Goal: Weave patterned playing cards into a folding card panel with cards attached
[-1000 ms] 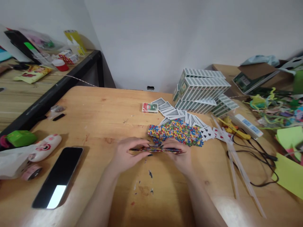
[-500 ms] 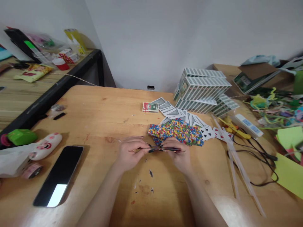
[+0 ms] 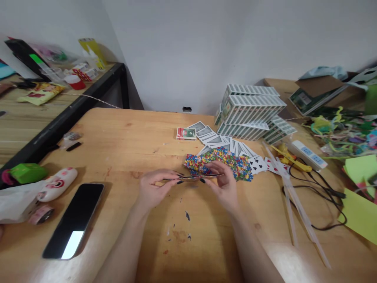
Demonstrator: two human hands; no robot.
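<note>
A thin, stiff-looking patterned sheet [image 3: 192, 177] is seen nearly edge-on, held level over the table between both hands. My left hand [image 3: 154, 188] pinches its left end between thumb and fingers. At the right end, my right hand [image 3: 225, 188] grips it with the thumb below and the fingers above. Just behind lies a crumpled-edged pile with a multicoloured speckled print [image 3: 219, 159], partly covered by my right fingers. Playing cards [image 3: 216, 140] fan out face down beyond the pile, and a few face-up cards [image 3: 257, 164] stick out at its right.
A card box [image 3: 186, 134] lies behind the hands, with striped boxes [image 3: 253, 110] stacked at the back right. Clear plastic strips [image 3: 297, 204], black cable [image 3: 321, 188] and a power strip [image 3: 308, 154] are on the right. A phone [image 3: 75, 220] and a white squeeze toy [image 3: 57, 184] lie left.
Both hands have risen slightly and moved apart along the patterned sheet, showing more of its length. The right fingers are now lifted higher over it. The things on the table have stayed put.
</note>
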